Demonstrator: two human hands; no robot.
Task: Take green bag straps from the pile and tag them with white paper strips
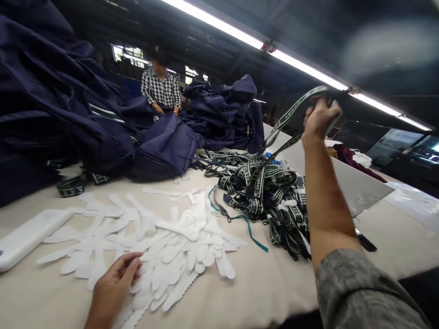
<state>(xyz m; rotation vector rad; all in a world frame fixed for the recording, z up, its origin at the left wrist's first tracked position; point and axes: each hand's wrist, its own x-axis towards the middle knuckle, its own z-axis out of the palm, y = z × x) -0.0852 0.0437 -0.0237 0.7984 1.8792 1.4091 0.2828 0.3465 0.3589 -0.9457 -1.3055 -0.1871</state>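
My right hand (319, 118) is raised high and grips a dark green webbing strap (287, 119) with white lettering, which hangs down from it to a tangled pile of similar straps (264, 192) on the table. My left hand (115, 279) rests low at the near edge, fingertips touching a spread of thin white foam strips (178, 246) with scalloped edges. The strips lie fanned over the beige table (267, 288) in front of me.
Navy backpacks (68, 109) are heaped at the left and another heap (222, 109) at the back. A person in a checked shirt (161, 89) works across the table. A white board (356, 183) lies at the right, a white tray-like piece (27, 235) at the left.
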